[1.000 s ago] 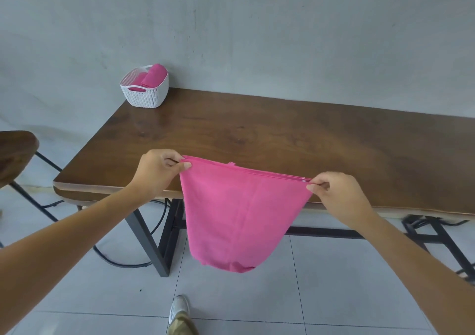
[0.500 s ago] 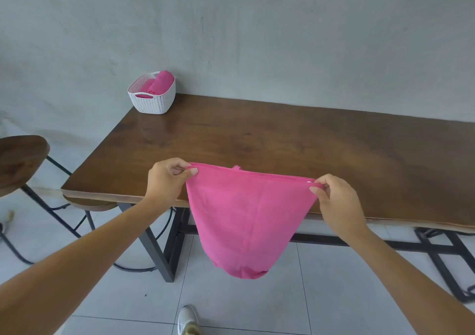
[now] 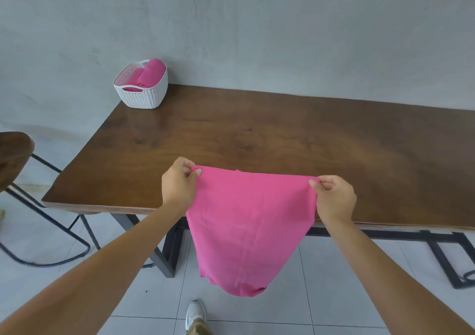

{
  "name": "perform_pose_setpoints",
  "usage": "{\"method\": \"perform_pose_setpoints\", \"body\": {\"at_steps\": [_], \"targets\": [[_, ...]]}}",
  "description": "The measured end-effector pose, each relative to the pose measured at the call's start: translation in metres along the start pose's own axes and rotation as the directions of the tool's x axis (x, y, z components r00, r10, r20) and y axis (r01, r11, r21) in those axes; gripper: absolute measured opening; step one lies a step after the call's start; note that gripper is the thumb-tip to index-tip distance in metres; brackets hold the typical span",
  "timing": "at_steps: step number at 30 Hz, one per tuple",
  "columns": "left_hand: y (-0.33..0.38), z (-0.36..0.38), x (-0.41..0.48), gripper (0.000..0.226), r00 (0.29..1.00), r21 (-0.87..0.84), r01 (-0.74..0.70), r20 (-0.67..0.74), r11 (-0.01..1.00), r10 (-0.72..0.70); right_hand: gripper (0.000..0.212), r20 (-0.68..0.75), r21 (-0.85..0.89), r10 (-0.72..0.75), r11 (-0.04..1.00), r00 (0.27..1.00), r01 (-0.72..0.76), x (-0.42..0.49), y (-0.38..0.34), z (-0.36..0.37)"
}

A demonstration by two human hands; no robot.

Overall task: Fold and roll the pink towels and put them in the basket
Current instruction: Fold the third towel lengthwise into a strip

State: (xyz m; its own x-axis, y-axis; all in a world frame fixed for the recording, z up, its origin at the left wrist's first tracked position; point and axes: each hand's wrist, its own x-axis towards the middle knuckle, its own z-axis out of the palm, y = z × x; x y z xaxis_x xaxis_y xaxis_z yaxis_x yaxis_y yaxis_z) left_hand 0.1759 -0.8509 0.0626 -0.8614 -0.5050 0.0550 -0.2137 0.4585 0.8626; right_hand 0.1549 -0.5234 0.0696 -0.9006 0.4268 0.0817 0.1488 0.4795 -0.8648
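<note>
At the bottom of the view a white shoe (image 3: 195,314) stands on the tiled floor. Just above it hangs the pink towel (image 3: 252,231), doubled over and sagging to a point. The left hand (image 3: 178,188) and right hand (image 3: 334,198) each pinch a top corner, pulling that edge taut. Over the last second both hands have come forward from the near edge to above the wooden table (image 3: 282,134) (the person stepped closer), so laying it flat looks next. At the far left corner, the white basket (image 3: 144,98) already holds rolled towels (image 3: 151,73).
</note>
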Motion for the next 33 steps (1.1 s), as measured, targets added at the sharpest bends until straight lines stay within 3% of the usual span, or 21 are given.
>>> {"method": "perform_pose_setpoints", "body": {"at_steps": [4, 8, 18, 24, 33], "targets": [[-0.017, 0.019, 0.019, 0.011, 1.000, 0.228, -0.025, 0.001, 0.973, 0.025, 0.003, -0.005, -0.063, 0.053, 0.997, 0.999, -0.053, 0.015, 0.009, 0.029], [-0.028, 0.035, 0.034, 0.011, 0.997, 0.359, -0.075, -0.003, 0.930, 0.081, 0.008, -0.002, -0.247, 0.006, 0.969, 1.000, -0.006, 0.030, 0.024, 0.050], [-0.032, 0.080, 0.102, 0.009, 0.976, 0.530, -0.192, 0.019, 0.826, 0.215, 0.004, 0.000, -0.519, -0.250, 0.828, 0.968, 0.213, 0.086, 0.028, 0.098], [-0.023, 0.112, 0.150, 0.019, 0.967, 0.639, -0.213, 0.027, 0.739, 0.255, 0.006, -0.031, -0.588, -0.251, 0.787, 0.968, 0.185, 0.140, 0.022, 0.124], [0.000, 0.159, 0.217, 0.024, 0.972, 0.687, -0.191, 0.032, 0.701, 0.233, 0.017, -0.077, -0.690, -0.225, 0.715, 0.971, 0.111, 0.218, 0.016, 0.155]]}}
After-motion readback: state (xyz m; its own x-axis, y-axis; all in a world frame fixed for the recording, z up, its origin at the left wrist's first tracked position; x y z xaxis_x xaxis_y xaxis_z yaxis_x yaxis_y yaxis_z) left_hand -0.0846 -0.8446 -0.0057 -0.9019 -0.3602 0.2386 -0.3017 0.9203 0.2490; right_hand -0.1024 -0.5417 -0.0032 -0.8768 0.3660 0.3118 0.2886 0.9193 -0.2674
